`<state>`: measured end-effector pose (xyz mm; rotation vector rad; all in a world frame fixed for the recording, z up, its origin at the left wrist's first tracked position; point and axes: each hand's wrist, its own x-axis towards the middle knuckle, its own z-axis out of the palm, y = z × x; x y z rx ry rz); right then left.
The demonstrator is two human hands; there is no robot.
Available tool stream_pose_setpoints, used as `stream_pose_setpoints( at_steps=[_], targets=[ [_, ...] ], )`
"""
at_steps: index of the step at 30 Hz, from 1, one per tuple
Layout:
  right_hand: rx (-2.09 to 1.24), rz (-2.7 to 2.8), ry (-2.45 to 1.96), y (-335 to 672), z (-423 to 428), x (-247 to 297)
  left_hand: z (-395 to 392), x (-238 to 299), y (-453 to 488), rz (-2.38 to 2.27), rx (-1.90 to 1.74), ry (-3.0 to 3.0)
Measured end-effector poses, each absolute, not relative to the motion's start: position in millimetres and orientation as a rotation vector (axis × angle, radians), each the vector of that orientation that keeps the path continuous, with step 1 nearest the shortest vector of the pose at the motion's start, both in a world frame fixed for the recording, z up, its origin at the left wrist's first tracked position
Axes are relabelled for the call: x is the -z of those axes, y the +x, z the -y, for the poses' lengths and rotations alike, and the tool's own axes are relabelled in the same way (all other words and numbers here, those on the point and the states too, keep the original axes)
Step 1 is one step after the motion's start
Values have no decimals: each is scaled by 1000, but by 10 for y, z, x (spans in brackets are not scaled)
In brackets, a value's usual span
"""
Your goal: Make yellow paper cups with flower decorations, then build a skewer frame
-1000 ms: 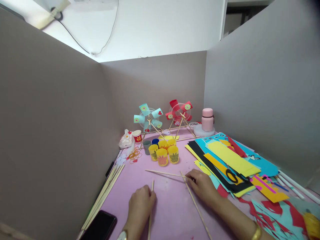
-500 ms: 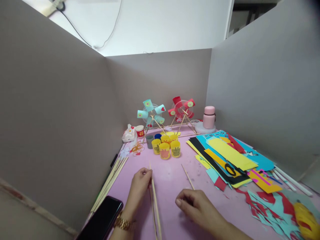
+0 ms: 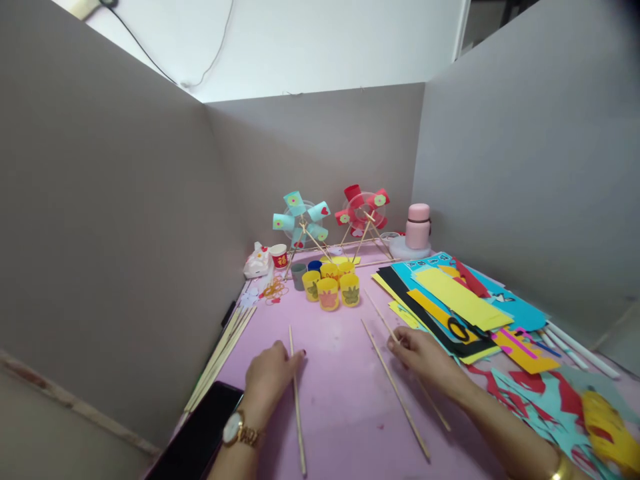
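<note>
My left hand (image 3: 270, 377), with a gold watch at the wrist, rests low over the pink table with thumb and forefinger apart. Its thumb crosses a thin wooden stick (image 3: 300, 427) that lies lengthwise there; its other fingertips are partly hidden. My right hand (image 3: 423, 357) pinches another wooden stick (image 3: 379, 313) between thumb and fingers, and this stick slants from upper left to lower right. Between my hands, nearer the right one, a third wooden stick (image 3: 397, 393) lies at a similar slant on the table.
Yellow paper cups (image 3: 329, 295) stand ahead, before a blue paper wheel (image 3: 301, 220) and a red one (image 3: 363, 210). Coloured paper sheets (image 3: 460, 297), scissors (image 3: 457, 328) and paper scraps (image 3: 530, 407) lie right. A phone (image 3: 197, 433) and more sticks (image 3: 220, 360) lie left.
My right hand has moved right and forward and now holds a stick. Of the two sticks by my left hand, one remains there. The left thumb has spread from the forefinger.
</note>
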<state>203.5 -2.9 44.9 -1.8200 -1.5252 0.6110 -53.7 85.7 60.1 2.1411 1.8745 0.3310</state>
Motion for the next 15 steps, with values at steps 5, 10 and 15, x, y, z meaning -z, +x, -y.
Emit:
stream_pose_setpoints(
  at_steps=[5,10,15],
  targets=[
    [-585,1580,-1952,2041,-54,-217,-751,-460,-260,-1803,-172,2292],
    [-562,1598,-2012,1978,-80,-131,-699,-439,-115,-1705,-133,2336],
    [-541,1607,-2029,1972,-106,-113,-704,-404,-105,-1694,-125,2343]
  ],
)
